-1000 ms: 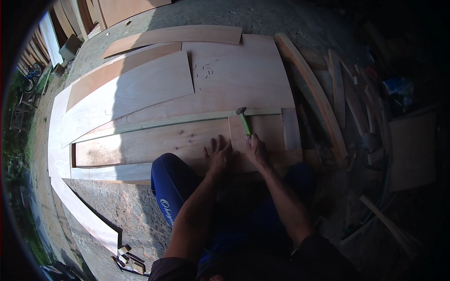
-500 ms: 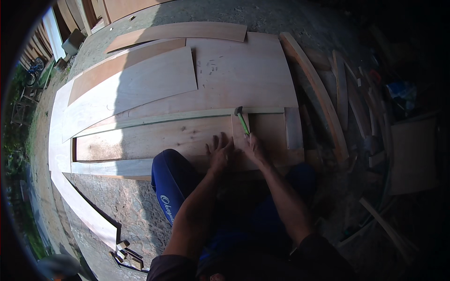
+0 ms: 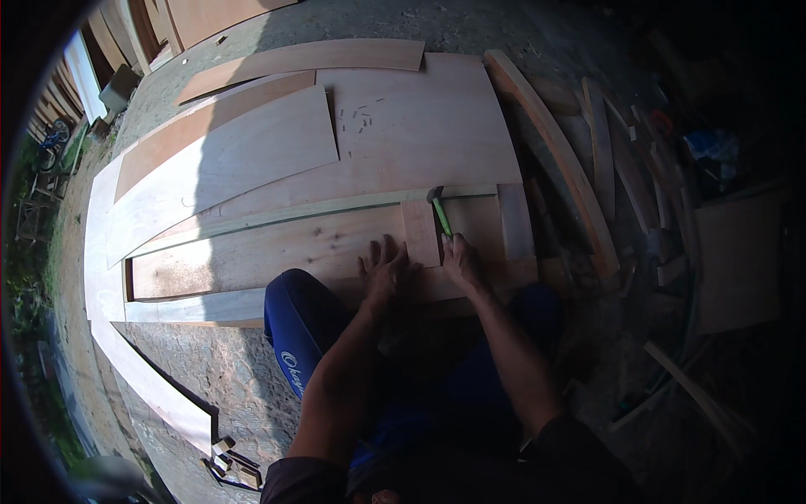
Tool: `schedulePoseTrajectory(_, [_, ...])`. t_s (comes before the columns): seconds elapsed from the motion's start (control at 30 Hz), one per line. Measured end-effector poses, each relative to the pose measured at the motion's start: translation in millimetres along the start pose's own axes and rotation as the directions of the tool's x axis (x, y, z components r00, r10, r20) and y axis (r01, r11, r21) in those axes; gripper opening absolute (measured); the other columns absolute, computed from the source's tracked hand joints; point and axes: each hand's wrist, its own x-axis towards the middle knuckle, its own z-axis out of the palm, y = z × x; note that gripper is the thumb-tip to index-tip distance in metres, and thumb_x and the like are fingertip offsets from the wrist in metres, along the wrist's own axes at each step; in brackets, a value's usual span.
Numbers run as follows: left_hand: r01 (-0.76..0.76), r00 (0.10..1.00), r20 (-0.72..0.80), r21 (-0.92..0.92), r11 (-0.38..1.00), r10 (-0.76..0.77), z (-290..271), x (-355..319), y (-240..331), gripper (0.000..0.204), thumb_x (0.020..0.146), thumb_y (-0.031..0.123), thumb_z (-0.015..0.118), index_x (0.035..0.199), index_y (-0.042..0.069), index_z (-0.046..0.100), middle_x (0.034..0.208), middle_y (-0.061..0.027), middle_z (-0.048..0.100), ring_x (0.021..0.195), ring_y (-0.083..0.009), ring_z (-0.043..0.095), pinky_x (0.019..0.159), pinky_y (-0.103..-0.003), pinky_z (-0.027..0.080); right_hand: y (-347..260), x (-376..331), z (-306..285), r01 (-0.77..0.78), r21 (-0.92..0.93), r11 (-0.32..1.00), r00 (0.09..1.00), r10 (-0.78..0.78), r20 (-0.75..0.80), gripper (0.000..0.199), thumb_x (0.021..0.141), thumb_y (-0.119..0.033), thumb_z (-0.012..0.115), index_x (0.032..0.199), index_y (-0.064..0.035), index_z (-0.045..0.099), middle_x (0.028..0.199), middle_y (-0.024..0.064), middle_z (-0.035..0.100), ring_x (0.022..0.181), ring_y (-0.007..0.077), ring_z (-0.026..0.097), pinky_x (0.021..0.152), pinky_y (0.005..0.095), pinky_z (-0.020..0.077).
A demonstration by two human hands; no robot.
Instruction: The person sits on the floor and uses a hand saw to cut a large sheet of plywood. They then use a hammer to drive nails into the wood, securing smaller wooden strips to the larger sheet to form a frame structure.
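Observation:
My right hand [image 3: 461,262] is closed round the green handle of a hammer [image 3: 442,217]. The hammer's dark head points away from me, by the far right corner of a short wooden crosspiece [image 3: 421,233]. This crosspiece spans a long wooden frame [image 3: 193,309], near its right end. Just left of the crosspiece, my left hand [image 3: 384,270] rests with its fingers spread on the board [image 3: 277,249] inside the frame. Its thumb side is against the crosspiece's left edge; whether it presses there I cannot tell.
Beyond the frame lies a large plywood sheet [image 3: 420,126] with thin cut panels [image 3: 243,160] on its left and small scattered bits. Long timber strips [image 3: 558,143] lie to the right in shadow. A pale board [image 3: 155,382] and small wood blocks [image 3: 222,458] are at lower left.
The hammer has shifted right relative to the crosspiece, from over it to its right edge. My left hand stays beside the crosspiece. The whole scene has slid slightly left in view.

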Motion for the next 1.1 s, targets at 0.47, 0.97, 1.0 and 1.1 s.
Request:
schedulePoseTrajectory(0.47, [-0.015, 1.0, -0.025, -0.018, 1.0, 0.014, -1.6, -0.4, 3.3, 0.071, 0.095, 0.067, 0.043, 0.153, 0.026, 0.039, 0.166, -0.014, 0.017, 0.154, -0.0385, 0.009, 0.118, -0.066, 0.007, 13.2, 7.4, 8.7, 0.036, -0.008, 0.999, 0.999, -0.036, -0.011, 0.029, 0.102, -0.026, 0.055, 0.09, -0.0004, 0.052, 0.074, 0.0291, 0.059, 0.075, 0.0513, 0.061, 0.062, 0.0524, 0.0458])
schedulePoseTrajectory(0.97, [-0.058, 0.998, -0.033, -0.022, 0.998, 0.058, 1.6, -0.8, 2.7, 0.068, 0.096, 0.063, 0.045, 0.154, 0.027, 0.038, 0.166, -0.0152, 0.017, 0.153, -0.0419, 0.009, 0.117, -0.068, 0.007, 13.5, -29.0, -1.0, -0.031, 0.024, 0.999, 0.999, 0.031, -0.014, 0.03, 0.102, -0.029, 0.053, 0.092, -0.0011, 0.054, 0.079, 0.0289, 0.063, 0.077, 0.0507, 0.063, 0.063, 0.0536, 0.0469])
schedulePoseTrajectory(1.0, [-0.055, 0.998, -0.04, -0.006, 0.998, 0.054, 0.3, -2.1, -5.2, 0.066, 0.097, 0.061, 0.044, 0.153, 0.027, 0.039, 0.166, -0.0155, 0.017, 0.153, -0.0425, 0.009, 0.117, -0.068, 0.007, 6.6, -55.3, 1.2, -0.045, 0.063, 0.997, 0.999, 0.046, -0.015, 0.03, 0.102, -0.029, 0.054, 0.092, -0.0008, 0.054, 0.078, 0.0291, 0.063, 0.078, 0.0504, 0.063, 0.062, 0.0544, 0.0472])
schedulePoseTrajectory(1.1, [-0.07, 0.996, -0.053, 0.006, 0.998, 0.071, 4.4, -3.0, -13.0, 0.063, 0.098, 0.058, 0.045, 0.153, 0.028, 0.039, 0.166, -0.0161, 0.018, 0.152, -0.0443, 0.01, 0.116, -0.07, 0.008, -18.6, -131.0, -18.3, 0.015, -0.153, 0.988, 1.0, -0.018, -0.017, 0.028, 0.101, -0.028, 0.056, 0.091, -0.0016, 0.056, 0.075, 0.0276, 0.063, 0.073, 0.0475, 0.065, 0.059, 0.0532, 0.0472])
